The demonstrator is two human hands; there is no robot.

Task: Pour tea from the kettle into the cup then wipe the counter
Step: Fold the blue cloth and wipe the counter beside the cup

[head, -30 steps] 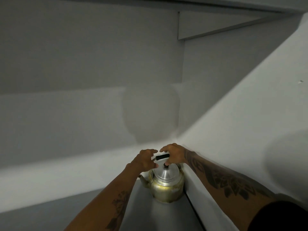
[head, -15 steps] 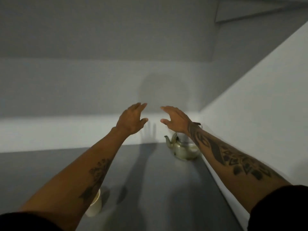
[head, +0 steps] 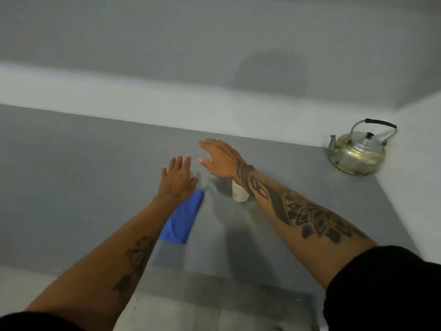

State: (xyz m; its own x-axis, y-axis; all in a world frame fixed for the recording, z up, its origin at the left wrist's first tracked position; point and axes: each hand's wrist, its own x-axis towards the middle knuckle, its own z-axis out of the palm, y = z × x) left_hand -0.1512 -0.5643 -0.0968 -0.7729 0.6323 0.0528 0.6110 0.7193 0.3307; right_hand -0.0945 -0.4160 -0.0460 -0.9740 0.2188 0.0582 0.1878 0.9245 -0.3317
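A dull brass kettle (head: 355, 154) with a silver lid and black-gripped bail handle stands in the far right corner of the grey counter (head: 71, 175). A pale cup (head: 239, 193) stands mid-counter, partly hidden behind my right wrist. A folded blue cloth (head: 183, 220) lies flat beside it, its upper end under my left hand. My left hand (head: 177, 179) hovers over the cloth, fingers spread and holding nothing. My right hand (head: 220, 157) is held out just above the cup, also open and empty. Both hands are far left of the kettle.
White walls run along the back (head: 167, 108) and right side (head: 417, 187) of the counter, boxing in the kettle's corner. The counter's front edge (head: 214, 283) runs across the bottom, with lighter floor below it.
Both hands left the kettle's handle and drew back over the middle of the counter. The view swung down and left, bringing the blue cloth and the cup into sight.
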